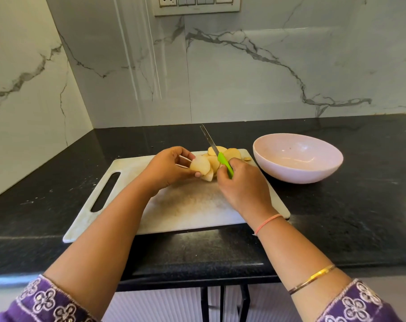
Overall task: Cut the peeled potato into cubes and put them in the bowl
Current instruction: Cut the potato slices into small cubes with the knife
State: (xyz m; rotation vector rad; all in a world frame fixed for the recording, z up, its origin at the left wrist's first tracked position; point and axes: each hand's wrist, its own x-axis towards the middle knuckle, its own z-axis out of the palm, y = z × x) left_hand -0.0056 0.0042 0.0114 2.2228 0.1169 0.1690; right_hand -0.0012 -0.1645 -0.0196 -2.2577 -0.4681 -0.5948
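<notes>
Evidently, from the head view, the potato (214, 161) is already down to flat slices, fanned in a heap at about one o'clock on the white cutting board (174, 205). The left hand (168, 169) pinches the nearest slice (200, 165) between thumb and fingertips, lifting it off the heap, probably to square the slices up for cutting into strips. The right hand (241, 184) is wrapped round the green handle of the knife (217, 152), blade pointing away toward eleven o'clock above the slices, kept clear of the left fingers. At three o'clock, just beside the board, the pale pink bowl (297, 158) sits with no potato in it, handy for sweeping cubes across. Board and bowl rest on a black speckled counter (348, 217) in a corner of white marble-veined walls (244, 77), with a switch plate (197, 4) at twelve o'clock
</notes>
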